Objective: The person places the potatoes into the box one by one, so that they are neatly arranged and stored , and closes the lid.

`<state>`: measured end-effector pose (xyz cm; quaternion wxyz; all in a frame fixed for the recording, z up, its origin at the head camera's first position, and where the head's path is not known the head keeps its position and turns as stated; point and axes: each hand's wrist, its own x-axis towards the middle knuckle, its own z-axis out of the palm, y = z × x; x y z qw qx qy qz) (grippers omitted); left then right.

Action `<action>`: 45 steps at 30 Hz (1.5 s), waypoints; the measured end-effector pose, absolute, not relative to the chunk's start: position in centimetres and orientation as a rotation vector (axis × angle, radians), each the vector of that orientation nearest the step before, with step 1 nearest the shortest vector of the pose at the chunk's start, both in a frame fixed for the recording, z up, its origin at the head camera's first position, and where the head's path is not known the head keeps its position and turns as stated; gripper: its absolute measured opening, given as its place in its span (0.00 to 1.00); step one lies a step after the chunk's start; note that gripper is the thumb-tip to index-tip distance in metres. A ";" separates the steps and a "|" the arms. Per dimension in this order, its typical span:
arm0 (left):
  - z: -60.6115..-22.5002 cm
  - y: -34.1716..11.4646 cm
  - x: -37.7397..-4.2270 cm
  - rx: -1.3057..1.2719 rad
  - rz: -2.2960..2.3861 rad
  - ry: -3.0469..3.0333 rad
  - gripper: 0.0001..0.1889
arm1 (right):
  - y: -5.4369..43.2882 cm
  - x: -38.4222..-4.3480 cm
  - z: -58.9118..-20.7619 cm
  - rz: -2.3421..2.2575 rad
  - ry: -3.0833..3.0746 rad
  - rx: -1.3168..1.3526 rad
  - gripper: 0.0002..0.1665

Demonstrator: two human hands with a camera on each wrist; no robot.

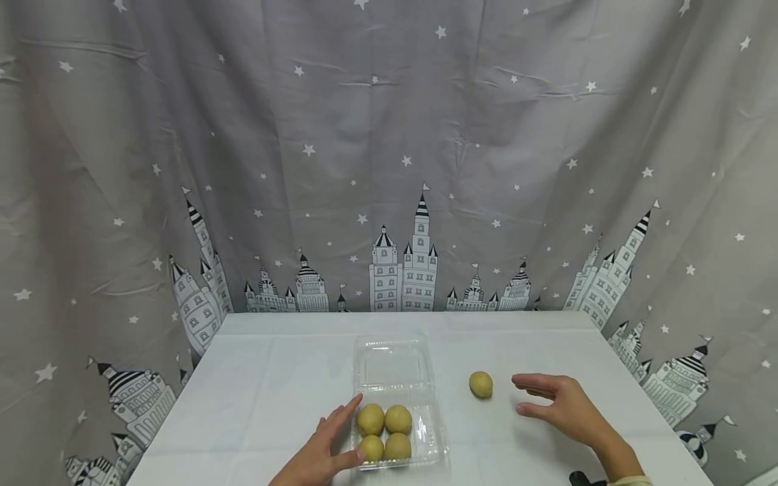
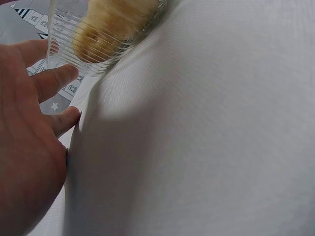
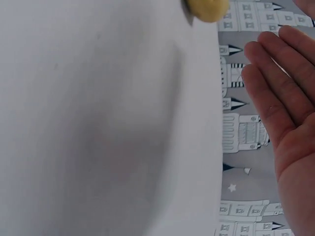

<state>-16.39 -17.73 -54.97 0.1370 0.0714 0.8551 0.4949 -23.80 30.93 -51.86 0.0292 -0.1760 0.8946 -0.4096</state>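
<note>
A clear plastic clamshell box (image 1: 429,432) lies with its lid (image 1: 392,364) folded back, away from me. Several round, dull-yellow fruits or potatoes (image 1: 398,419) fill its left part; their exact kind is unclear. Spread along the box's left side is my left hand (image 1: 322,445), its fingertips at the wall and its thumb by the near corner. Through the ribbed plastic in the left wrist view a yellow piece (image 2: 106,37) shows brown specks. One loose yellow piece (image 1: 481,385) sits on the table, right of the box. Beside it my right hand (image 1: 565,408) hovers, fingers extended, holding nothing.
A white cloth covers the table (image 1: 286,371). Behind it and at both sides hangs a grey curtain (image 1: 340,189) printed with castles and stars. A dark wrist strap (image 1: 580,478) and a pale sleeve (image 1: 632,480) show at the right forearm.
</note>
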 end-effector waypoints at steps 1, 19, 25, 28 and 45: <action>-54.9 -17.7 -16.4 0.206 1.432 2.475 0.51 | 31.1 -23.8 -51.9 -1.266 2.761 -0.540 0.32; -55.0 -17.8 -16.3 0.254 1.454 2.468 0.50 | 31.4 -25.7 -53.5 -1.271 2.753 -0.568 0.31; -55.2 -17.8 -16.4 0.224 1.434 2.470 0.50 | 30.9 -26.5 -54.0 -1.317 2.721 -0.641 0.30; -55.2 -17.8 -16.5 0.227 1.428 2.475 0.50 | 30.6 -26.8 -54.3 -1.337 2.692 -0.642 0.30; -55.3 -18.0 -16.4 0.271 1.445 2.476 0.50 | 28.7 -28.4 -55.6 -1.324 2.681 -0.715 0.32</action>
